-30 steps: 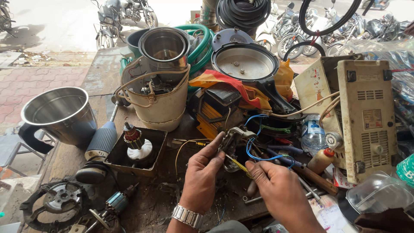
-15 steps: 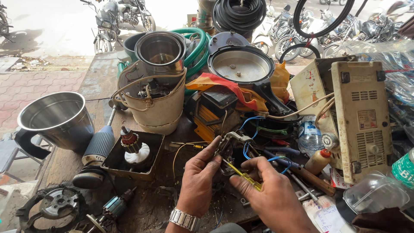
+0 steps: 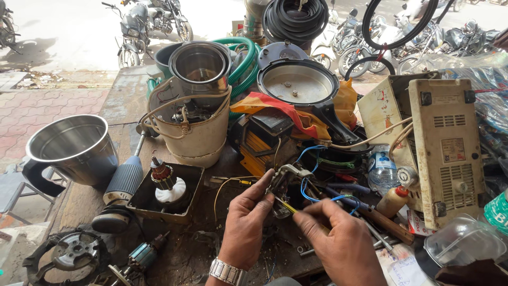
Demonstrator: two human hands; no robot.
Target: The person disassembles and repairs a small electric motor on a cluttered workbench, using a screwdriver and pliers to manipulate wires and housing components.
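My left hand (image 3: 244, 225), with a metal watch at the wrist, grips a small grey switch part (image 3: 284, 181) that trails blue wires (image 3: 307, 186) and a yellow wire. My right hand (image 3: 341, 238) holds a yellow-handled screwdriver (image 3: 288, 207), its tip set against the part. Both hands meet over the cluttered, dirty workbench (image 3: 121, 103) near its front edge.
A cream mixer base (image 3: 193, 132) with a steel jar stands behind. A motor armature (image 3: 166, 182) sits in a black tray. A steel jar (image 3: 71, 151) stands at left, a cream appliance casing (image 3: 447, 148) at right, a cooker lid (image 3: 299, 85) behind, loose tools beside my hands.
My right hand has slid left and brought the screwdriver tip onto the part. My left hand keeps its hold on the part, turned slightly.
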